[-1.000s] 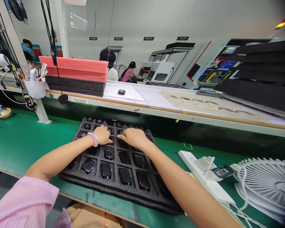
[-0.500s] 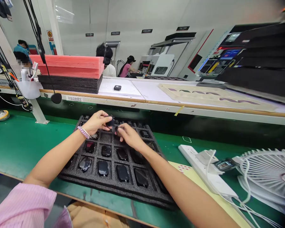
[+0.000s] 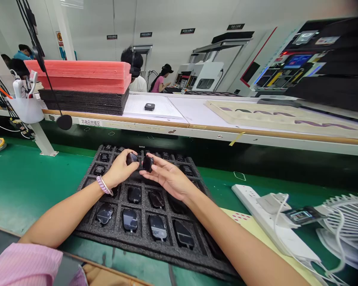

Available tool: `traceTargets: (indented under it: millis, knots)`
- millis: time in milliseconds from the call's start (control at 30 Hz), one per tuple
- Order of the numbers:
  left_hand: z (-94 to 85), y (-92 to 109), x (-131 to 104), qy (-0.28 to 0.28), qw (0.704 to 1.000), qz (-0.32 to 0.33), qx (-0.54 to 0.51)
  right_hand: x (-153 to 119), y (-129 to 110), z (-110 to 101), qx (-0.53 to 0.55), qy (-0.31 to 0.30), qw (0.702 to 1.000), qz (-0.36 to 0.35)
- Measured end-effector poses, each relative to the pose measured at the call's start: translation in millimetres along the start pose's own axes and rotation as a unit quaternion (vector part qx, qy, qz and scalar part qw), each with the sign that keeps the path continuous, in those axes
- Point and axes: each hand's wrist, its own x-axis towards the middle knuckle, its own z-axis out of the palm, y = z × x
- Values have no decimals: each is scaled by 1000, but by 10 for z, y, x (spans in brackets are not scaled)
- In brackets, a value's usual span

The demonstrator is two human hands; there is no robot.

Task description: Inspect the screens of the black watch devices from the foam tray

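Observation:
Between the thumb and fingers of my left hand (image 3: 119,169) is a small dark, glossy smartwatch body (image 3: 131,158). My right hand (image 3: 168,174) grips another one, a black square smartwatch body (image 3: 147,163) with its dark face turned towards me. The two pieces are close together but apart, above the far half of a black foam tray (image 3: 131,246). In the tray's compartments lie several similar dark pieces, such as a watch body (image 3: 130,219) in the near row. Under my hands some compartments are hidden.
A shelf (image 3: 155,126) runs behind the tray, with red foam sheets (image 3: 83,75), a lone black watch-like piece (image 3: 149,107) and a beige tray (image 3: 256,113). At right are a power strip (image 3: 265,222) and a white fan (image 3: 350,222). Other people sit beyond.
Both hands have come nearer to me and lower. The right hand has turned palm up, showing the face of its watch body. The view has shifted slightly.

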Motion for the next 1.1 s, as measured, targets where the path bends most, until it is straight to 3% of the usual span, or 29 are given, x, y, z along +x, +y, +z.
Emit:
traceTargets:
  millis: [67,200,533,1100]
  knots:
    - [-9,0,-26,-3,996,51,74,-16,-2,-1,-8,-8,1000,-4]
    - [-16,-19,-59,-23,989,71,126,-28,10,-5,-28,-30,999,-8]
    - [-6,-103,-54,14,989,84,119,-68,-35,28,-7,-88,996,2]
    - [1,-32,-126,22,982,124,138,-54,-4,-1,-1,-115,993,-28]
